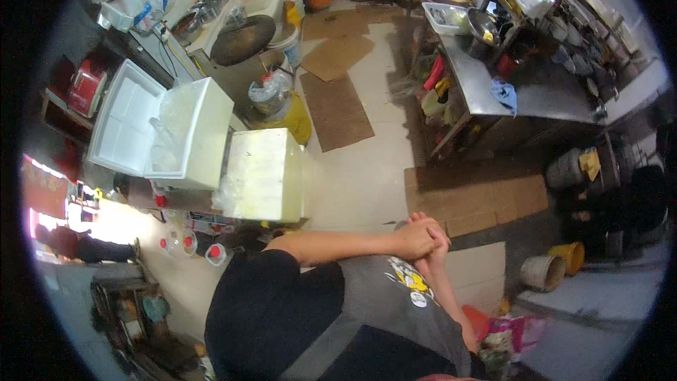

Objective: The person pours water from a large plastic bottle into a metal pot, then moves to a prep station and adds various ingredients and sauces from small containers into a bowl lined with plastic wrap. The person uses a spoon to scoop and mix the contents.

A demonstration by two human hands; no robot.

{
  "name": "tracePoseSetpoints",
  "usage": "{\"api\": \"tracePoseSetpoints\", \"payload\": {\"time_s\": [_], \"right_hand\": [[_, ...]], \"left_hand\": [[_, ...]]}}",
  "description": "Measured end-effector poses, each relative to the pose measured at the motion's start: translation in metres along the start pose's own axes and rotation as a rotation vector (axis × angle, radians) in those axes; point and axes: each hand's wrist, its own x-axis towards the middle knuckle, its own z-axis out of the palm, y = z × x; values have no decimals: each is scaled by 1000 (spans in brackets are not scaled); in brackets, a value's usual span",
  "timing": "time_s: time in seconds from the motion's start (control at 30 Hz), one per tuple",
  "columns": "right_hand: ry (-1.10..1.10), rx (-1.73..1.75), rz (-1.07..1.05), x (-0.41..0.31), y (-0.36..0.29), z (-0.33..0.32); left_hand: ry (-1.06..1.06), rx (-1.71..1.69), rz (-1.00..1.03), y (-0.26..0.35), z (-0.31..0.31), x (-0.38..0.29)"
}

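My left hand and my right hand are clasped in front of my grey apron, which bears a yellow and white print. The left hand lies over the right and wraps around it. Some fingertips stick up beyond the clasp; whose they are is unclear, and the right hand's fingers are partly hidden. Neither hand shows any object in it. Below them in the picture are my black sleeve and the apron. Brown cardboard lies on the floor just beyond the hands.
Left: an open foam box with plastic film, a closed foam box, red-capped bottles. Right: a steel table with a blue cloth, and buckets. Ahead: a wok. Far left, a person is by a bright opening.
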Motion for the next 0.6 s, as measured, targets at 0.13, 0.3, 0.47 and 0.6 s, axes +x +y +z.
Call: {"api": "tracePoseSetpoints", "payload": {"time_s": [0.13, 0.3, 0.47, 0.6], "right_hand": [[-56, -81, 140, 75, -56, 17], [-72, -266, 354, 181, -88, 42], [-164, -310, 440, 307, -98, 61], [-188, -398, 438, 424, -99, 115]], "left_hand": [[400, -362, -217, -47, -28, 56], [357, -182, -233, -89, -94, 89], [257, -61, -329, -178, -161, 129], [197, 26, -423, -271, -242, 157]]}}
